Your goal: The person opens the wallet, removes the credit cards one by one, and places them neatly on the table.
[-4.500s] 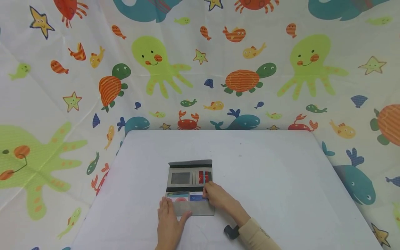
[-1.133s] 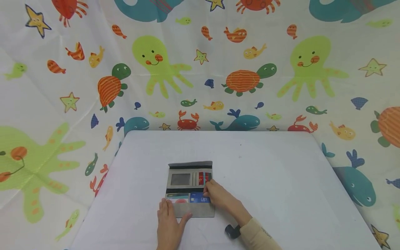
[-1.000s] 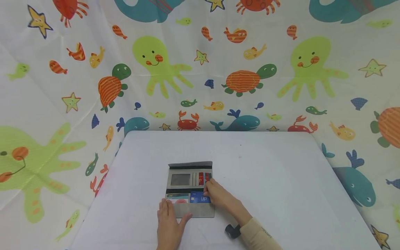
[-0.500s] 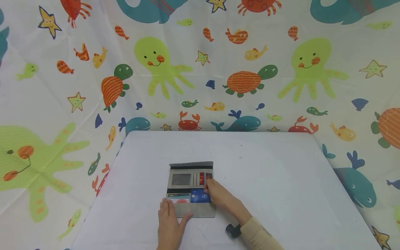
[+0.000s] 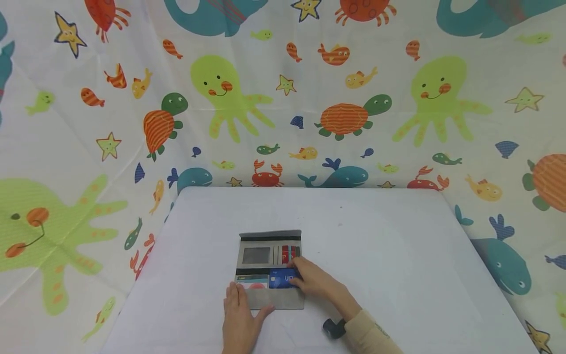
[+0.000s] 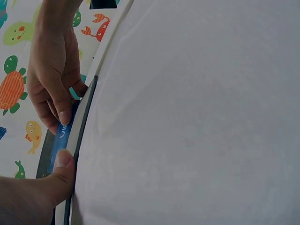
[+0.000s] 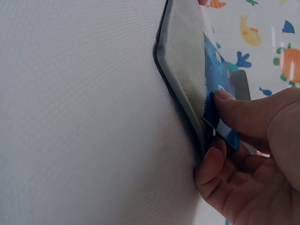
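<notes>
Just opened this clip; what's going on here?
A person's left hand rests on the near left corner of an open wallet lying on a white table. The right hand pinches the right end of a blue card, which sticks up out of the near pocket. Another card sits in the wallet, left of the blue one.

I count one left hand [image 5: 240, 317], one right hand [image 5: 319, 281], one wallet [image 5: 276, 299] and one white table [image 5: 380, 246]. Two cards catch my eye: one blue card [image 5: 279, 279], one pink-marked card [image 5: 255, 283].
</notes>
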Action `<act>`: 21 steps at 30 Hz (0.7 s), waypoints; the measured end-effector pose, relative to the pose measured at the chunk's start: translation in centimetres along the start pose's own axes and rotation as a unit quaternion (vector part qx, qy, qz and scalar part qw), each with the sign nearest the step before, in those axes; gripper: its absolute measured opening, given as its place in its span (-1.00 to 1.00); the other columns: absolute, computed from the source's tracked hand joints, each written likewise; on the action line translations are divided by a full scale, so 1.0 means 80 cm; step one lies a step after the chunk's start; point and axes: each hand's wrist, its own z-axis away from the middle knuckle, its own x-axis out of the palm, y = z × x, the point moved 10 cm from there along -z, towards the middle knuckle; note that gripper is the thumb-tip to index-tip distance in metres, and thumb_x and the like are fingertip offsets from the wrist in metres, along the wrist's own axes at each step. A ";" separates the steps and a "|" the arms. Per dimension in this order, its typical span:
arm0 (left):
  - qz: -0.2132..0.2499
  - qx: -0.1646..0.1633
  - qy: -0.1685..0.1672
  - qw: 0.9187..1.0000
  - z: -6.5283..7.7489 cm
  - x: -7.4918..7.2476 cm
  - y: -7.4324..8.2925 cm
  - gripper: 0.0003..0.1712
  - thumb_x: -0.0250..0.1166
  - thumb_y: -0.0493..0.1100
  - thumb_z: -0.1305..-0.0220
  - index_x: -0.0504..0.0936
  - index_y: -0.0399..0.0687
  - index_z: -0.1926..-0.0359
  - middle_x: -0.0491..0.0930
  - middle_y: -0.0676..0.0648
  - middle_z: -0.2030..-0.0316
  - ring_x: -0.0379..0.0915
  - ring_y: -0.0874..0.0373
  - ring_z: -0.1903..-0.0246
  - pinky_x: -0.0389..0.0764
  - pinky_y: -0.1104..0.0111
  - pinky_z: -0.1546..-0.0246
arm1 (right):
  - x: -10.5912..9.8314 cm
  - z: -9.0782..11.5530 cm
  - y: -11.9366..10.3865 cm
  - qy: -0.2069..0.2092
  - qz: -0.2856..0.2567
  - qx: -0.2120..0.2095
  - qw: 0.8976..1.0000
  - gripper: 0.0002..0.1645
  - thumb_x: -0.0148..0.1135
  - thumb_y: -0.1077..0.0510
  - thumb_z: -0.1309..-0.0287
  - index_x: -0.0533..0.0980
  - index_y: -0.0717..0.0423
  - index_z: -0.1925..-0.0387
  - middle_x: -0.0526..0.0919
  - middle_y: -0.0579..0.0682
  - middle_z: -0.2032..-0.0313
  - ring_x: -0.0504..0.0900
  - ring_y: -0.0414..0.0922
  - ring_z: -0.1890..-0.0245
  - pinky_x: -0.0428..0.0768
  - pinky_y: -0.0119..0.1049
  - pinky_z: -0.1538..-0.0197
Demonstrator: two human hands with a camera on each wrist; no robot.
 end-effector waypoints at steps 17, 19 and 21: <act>0.006 0.012 -0.005 1.000 -0.017 0.000 0.008 0.31 0.47 0.34 0.01 0.13 -0.48 -0.46 -0.03 -0.47 -0.52 -0.11 -0.39 -0.52 0.10 -0.20 -0.44 | -0.008 -0.011 0.003 0.022 -0.005 0.003 1.000 -0.54 0.29 0.07 -0.31 0.47 0.14 -0.17 0.58 0.07 -0.06 0.61 -0.03 -0.08 0.61 -0.06 -0.23; 0.008 0.018 -0.002 1.000 -0.019 0.000 0.009 0.30 0.48 0.32 0.00 0.13 -0.49 -0.46 -0.02 -0.48 -0.51 -0.11 -0.39 -0.52 0.10 -0.20 -0.45 | -0.010 -0.012 0.004 0.024 -0.010 0.008 1.000 -0.54 0.31 0.08 -0.29 0.48 0.15 -0.16 0.59 0.09 -0.06 0.61 -0.02 -0.09 0.61 -0.04 -0.23; 0.011 0.024 0.003 1.000 -0.021 -0.001 0.011 0.30 0.49 0.30 0.00 0.13 -0.50 -0.46 -0.02 -0.48 -0.51 -0.10 -0.40 -0.51 0.11 -0.20 -0.45 | -0.012 -0.015 0.006 0.027 -0.018 0.013 0.999 -0.54 0.32 0.10 -0.27 0.48 0.18 -0.14 0.61 0.11 -0.05 0.62 0.01 -0.09 0.61 -0.03 -0.22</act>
